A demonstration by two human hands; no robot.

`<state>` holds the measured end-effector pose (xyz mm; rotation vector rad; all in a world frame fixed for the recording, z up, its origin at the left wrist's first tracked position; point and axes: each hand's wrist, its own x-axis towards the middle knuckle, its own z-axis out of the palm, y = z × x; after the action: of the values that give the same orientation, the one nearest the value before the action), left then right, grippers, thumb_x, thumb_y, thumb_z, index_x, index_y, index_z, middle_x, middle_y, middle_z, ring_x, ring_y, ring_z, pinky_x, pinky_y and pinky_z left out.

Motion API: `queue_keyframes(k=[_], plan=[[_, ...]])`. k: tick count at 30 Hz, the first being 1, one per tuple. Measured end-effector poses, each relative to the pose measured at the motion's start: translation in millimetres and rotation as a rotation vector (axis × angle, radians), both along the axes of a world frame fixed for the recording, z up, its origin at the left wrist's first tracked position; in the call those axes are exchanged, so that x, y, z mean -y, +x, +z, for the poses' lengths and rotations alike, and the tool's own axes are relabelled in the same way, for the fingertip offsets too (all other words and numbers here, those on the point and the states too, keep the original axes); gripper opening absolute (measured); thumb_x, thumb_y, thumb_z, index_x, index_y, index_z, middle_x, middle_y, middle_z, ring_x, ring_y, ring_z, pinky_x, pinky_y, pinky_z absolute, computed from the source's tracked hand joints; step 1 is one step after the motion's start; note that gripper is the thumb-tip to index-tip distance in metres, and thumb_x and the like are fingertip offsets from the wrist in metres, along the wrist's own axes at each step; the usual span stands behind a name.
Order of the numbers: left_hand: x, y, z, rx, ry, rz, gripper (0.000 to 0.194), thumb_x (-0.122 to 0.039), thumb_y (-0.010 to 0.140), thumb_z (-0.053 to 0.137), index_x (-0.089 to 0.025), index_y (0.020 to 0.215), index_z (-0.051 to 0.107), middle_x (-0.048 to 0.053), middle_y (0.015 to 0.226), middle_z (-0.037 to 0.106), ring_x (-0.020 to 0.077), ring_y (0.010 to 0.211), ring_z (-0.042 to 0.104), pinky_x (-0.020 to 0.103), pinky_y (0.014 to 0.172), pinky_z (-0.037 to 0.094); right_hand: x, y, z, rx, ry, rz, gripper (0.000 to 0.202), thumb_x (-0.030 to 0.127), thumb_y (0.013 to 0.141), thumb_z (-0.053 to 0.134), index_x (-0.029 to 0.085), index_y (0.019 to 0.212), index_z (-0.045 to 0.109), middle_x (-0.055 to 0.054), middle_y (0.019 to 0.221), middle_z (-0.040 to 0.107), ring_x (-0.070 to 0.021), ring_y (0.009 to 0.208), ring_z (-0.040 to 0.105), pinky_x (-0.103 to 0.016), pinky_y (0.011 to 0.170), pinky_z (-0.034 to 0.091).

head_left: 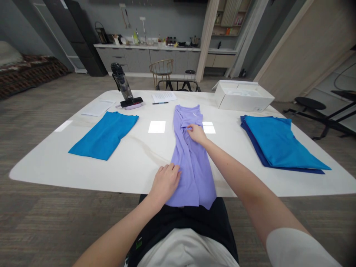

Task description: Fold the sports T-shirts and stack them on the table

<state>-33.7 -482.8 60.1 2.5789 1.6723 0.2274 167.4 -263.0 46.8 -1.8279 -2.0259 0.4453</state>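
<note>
A lavender shirt (191, 167) lies lengthwise on the table in front of me, folded into a narrow strip with creases down its middle. Its lower end hangs over the near table edge, and a small pale logo shows near the top. My right hand (197, 134) pinches a fold of cloth in the upper part. My left hand (166, 181) is closed at the shirt's lower left edge, its fingers curled onto the fabric; the fingertips are partly hidden.
A folded blue garment (105, 135) lies left on the white table (139, 167). Blue and navy folded garments (280, 142) are stacked at right. Farther back are a handheld vacuum (124, 87), papers (97, 107), a pen (160, 102) and a white box (241, 97).
</note>
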Motion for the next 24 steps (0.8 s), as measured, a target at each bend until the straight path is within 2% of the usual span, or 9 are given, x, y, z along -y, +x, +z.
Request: queue_keyframes(k=[3, 7, 10, 14, 17, 19, 21, 24], plan=[[-19.1, 18.7, 2.0, 0.021, 0.002, -0.111, 0.017, -0.025, 0.104, 0.044, -0.020, 0.107, 0.060, 0.007, 0.099, 0.066, 0.0239, 0.092, 0.065, 0.038, 0.082, 0.050, -21.1, -1.4, 1.8, 0.224, 0.115, 0.048, 0.035, 0.028, 0.097, 0.057, 0.027, 0.131, 0.067, -0.010, 0.124, 0.068, -0.0271, 0.104, 0.067, -0.035, 0.087, 0.050], [-37.8, 31.1, -14.1, -0.022, 0.026, -0.134, 0.015, -0.017, 0.104, 0.042, -0.018, 0.108, 0.056, 0.007, 0.098, 0.063, 0.0230, 0.087, 0.064, 0.036, 0.076, 0.050, -33.4, 5.2, 1.8, 0.411, 0.144, 0.110, 0.035, 0.028, 0.104, 0.041, 0.022, 0.120, 0.071, -0.014, 0.122, 0.065, -0.0281, 0.105, 0.064, -0.036, 0.088, 0.048], [-39.2, 30.4, -29.3, -0.059, 0.077, -0.128, 0.017, -0.013, 0.102, 0.040, -0.018, 0.109, 0.055, 0.007, 0.099, 0.061, 0.0232, 0.086, 0.062, 0.037, 0.077, 0.050, -39.3, 19.5, 0.0, 0.456, 0.198, 0.068, 0.039, 0.026, 0.107, 0.032, 0.018, 0.123, 0.067, -0.016, 0.123, 0.064, -0.0278, 0.107, 0.061, -0.036, 0.088, 0.046], [-27.8, 28.9, -38.1, -0.071, 0.103, -0.083, 0.021, -0.010, 0.100, 0.041, -0.018, 0.114, 0.054, 0.007, 0.100, 0.060, 0.0236, 0.086, 0.060, 0.038, 0.077, 0.052, -48.2, 41.1, -6.7, 0.460, 0.173, 0.114, 0.034, 0.026, 0.105, 0.037, 0.018, 0.118, 0.067, -0.016, 0.121, 0.063, -0.0283, 0.107, 0.060, -0.036, 0.084, 0.046], [-22.6, 26.7, -34.5, -0.066, 0.064, -0.055, 0.021, -0.010, 0.099, 0.040, -0.018, 0.112, 0.056, 0.007, 0.100, 0.059, 0.0245, 0.088, 0.060, 0.039, 0.078, 0.053, -51.1, 50.2, -11.1, 0.422, 0.122, 0.131, 0.031, 0.025, 0.103, 0.042, 0.019, 0.117, 0.068, -0.016, 0.119, 0.062, -0.0295, 0.108, 0.060, -0.037, 0.085, 0.047], [-29.4, 20.5, -27.9, -0.014, 0.004, -0.067, 0.021, -0.014, 0.101, 0.039, -0.019, 0.110, 0.057, 0.007, 0.101, 0.060, 0.0236, 0.087, 0.061, 0.039, 0.078, 0.054, -49.9, 51.7, -10.8, 0.375, 0.119, 0.131, 0.032, 0.023, 0.102, 0.043, 0.019, 0.122, 0.068, -0.016, 0.119, 0.062, -0.0298, 0.109, 0.060, -0.038, 0.088, 0.046], [-47.0, 9.9, -19.8, 0.089, -0.062, -0.115, 0.024, -0.015, 0.102, 0.038, -0.020, 0.113, 0.058, 0.007, 0.105, 0.062, 0.0213, 0.089, 0.063, 0.037, 0.081, 0.055, -46.7, 49.6, -8.2, 0.324, 0.157, 0.176, 0.036, 0.021, 0.101, 0.044, 0.020, 0.130, 0.066, -0.015, 0.122, 0.061, -0.0295, 0.110, 0.059, -0.039, 0.093, 0.045], [-83.5, -5.6, -10.9, 0.240, -0.087, -0.193, 0.031, -0.012, 0.102, 0.037, -0.023, 0.121, 0.059, 0.007, 0.117, 0.063, 0.0197, 0.107, 0.063, 0.035, 0.095, 0.052, -40.7, 40.9, -4.4, 0.272, 0.200, 0.298, 0.039, 0.027, 0.102, 0.047, 0.024, 0.138, 0.063, -0.013, 0.126, 0.060, -0.0287, 0.114, 0.057, -0.038, 0.099, 0.043]])
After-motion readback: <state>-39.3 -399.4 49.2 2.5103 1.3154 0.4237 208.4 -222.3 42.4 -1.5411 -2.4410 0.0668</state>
